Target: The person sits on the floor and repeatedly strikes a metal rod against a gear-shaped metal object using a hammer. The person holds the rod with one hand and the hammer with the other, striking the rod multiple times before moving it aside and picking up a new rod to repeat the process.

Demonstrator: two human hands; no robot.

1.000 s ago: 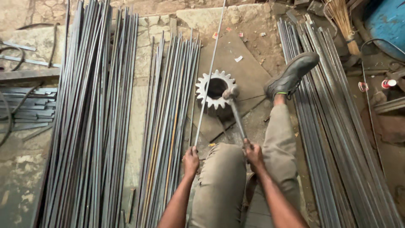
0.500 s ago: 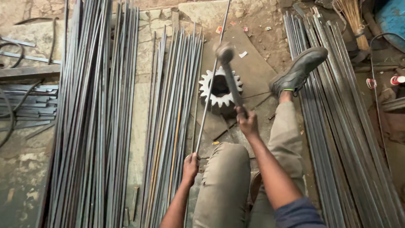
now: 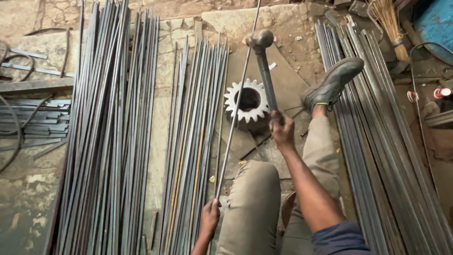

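Hammer (image 3: 260, 40) now raised: head up high in view, above and past the gear (image 3: 247, 101), metal handle running down into the right hand (image 3: 282, 128), which is closed tight around the lower end. A second ago the head sat down at the gear with both hands low near the knees; half a second ago it was already rising. So this reads as the top of a swing, not the strike

Thin rod (image 3: 236, 106) hasn't moved off line: it runs from the left hand (image 3: 210, 218), fist closed on its near end, up across the toothed rim of the gear and on past the top of frame. Left hand has stayed put across all three views, so the rod is being held steady on the gear as an anvil. My read: straightening or dressing the rod, mid-cycle

Room and edges:
- gear sits on a flat steel plate (image 3: 283, 78) on the floor, teeth exposed all round
- rod bundle (image 3: 196, 137) lies just left of the gear, nearly touching the held rod's line; wider bundle (image 3: 111, 132) further left
- right-side rods (image 3: 373, 141) lie under and beside the boot (image 3: 332, 82), which is planted near the plate edge, close to the swing path
- open space is only the plate around the gear, narrow corridor between knees (image 3: 250, 198) and boot
- left fist is well back from the gear, clear of the strike zone
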